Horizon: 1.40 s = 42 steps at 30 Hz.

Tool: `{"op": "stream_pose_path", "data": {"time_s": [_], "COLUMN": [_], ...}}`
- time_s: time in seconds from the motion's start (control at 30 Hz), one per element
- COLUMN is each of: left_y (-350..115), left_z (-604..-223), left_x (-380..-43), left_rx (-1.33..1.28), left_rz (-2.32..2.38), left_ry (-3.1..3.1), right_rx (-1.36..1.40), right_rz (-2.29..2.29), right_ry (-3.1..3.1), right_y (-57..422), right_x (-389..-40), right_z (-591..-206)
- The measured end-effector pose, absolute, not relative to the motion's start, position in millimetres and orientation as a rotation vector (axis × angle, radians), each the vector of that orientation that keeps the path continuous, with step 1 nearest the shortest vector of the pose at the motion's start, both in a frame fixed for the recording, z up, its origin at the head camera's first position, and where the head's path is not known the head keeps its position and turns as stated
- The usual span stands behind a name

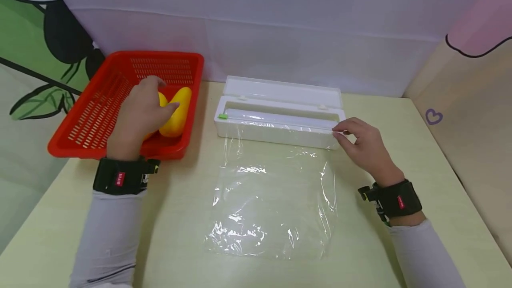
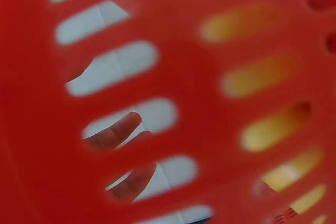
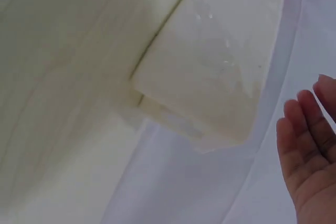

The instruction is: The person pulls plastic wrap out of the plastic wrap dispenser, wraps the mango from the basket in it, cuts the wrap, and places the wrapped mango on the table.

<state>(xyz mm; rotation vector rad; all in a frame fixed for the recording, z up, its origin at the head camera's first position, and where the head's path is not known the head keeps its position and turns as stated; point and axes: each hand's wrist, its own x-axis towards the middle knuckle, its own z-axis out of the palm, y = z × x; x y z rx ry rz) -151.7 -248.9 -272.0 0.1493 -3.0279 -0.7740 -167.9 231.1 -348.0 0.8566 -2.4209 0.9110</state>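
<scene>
My left hand [image 1: 138, 110] hangs over the red slotted basket [image 1: 86, 119], its thumb and fingers spread beside yellow mangoes [image 1: 179, 112]. In the left wrist view, fingers [image 2: 123, 127] show through the slots of the basket wall [image 2: 194, 77], apart from the yellow fruit [image 2: 270, 135]. My right hand [image 1: 364, 146] overlaps the right end of a white cling film box [image 1: 276, 134], thumb and index fingertips close together at its corner. In the right wrist view, straight fingers [image 3: 304, 129] stand off from the box [image 3: 205, 72]. Clear cling film [image 1: 272, 208] runs from the box across the table.
The box's lid [image 1: 280, 90] is raised behind the film roll [image 1: 280, 119]. A green slider [image 1: 223, 116] sits at its left end. A pale cloth wall [image 1: 280, 48] rises behind the table [image 1: 180, 234], with another patterned wall [image 1: 472, 114] at the right.
</scene>
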Motion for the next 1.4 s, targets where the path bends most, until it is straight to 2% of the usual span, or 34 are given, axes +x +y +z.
{"op": "stream_pose_path", "data": {"time_s": [0.3, 0.53, 0.87, 1.4], "left_y": [-263, -264, -264, -264], "left_z": [-287, -295, -301, -307], "left_x": [-159, -160, -163, -169], "left_rx": [0.014, -0.014, 0.139, 0.23], "left_rz": [-0.872, -0.811, -0.88, -0.893], "left_ry": [-3.208, -3.338, -3.323, -3.325], "right_rx": [0.583, 0.623, 0.644, 0.644], "right_rz": [0.969, 0.932, 0.853, 0.876], "right_ry": [-2.544, -2.642, -2.706, -2.666], "right_y": [247, 253, 255, 248], "right_x": [-187, -190, -189, -188], "right_z": [-366, -373, -375, -373]}}
